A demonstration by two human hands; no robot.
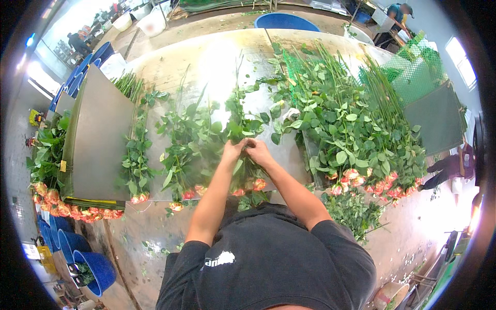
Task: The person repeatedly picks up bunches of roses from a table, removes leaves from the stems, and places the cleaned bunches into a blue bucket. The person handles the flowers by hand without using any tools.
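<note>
My left hand (pixel 233 149) and my right hand (pixel 257 150) meet over leafy rose stems (pixel 241 126) at the middle of a metal-topped table (pixel 286 155). Fingers are curled at the stems, but the exact hold is hidden by the hands and leaves. Orange-pink rose blooms (pixel 259 184) lie near the front edge, between my forearms. To the left are more loose roses (pixel 176 155) and a narrow bunch of roses (pixel 136 162). On the right lies a large pile of roses (pixel 341 128), stems pointing away from me and partly over green netting (pixel 288 73).
An upright grey panel (pixel 102 135) stands at left, with roses (pixel 52 197) beyond it; a dark panel (pixel 436 120) stands at right. A blue tub (pixel 286 22) is behind the table, and a blue bucket (pixel 101 273) is on the floor. Other people (pixel 395 19) are farther off.
</note>
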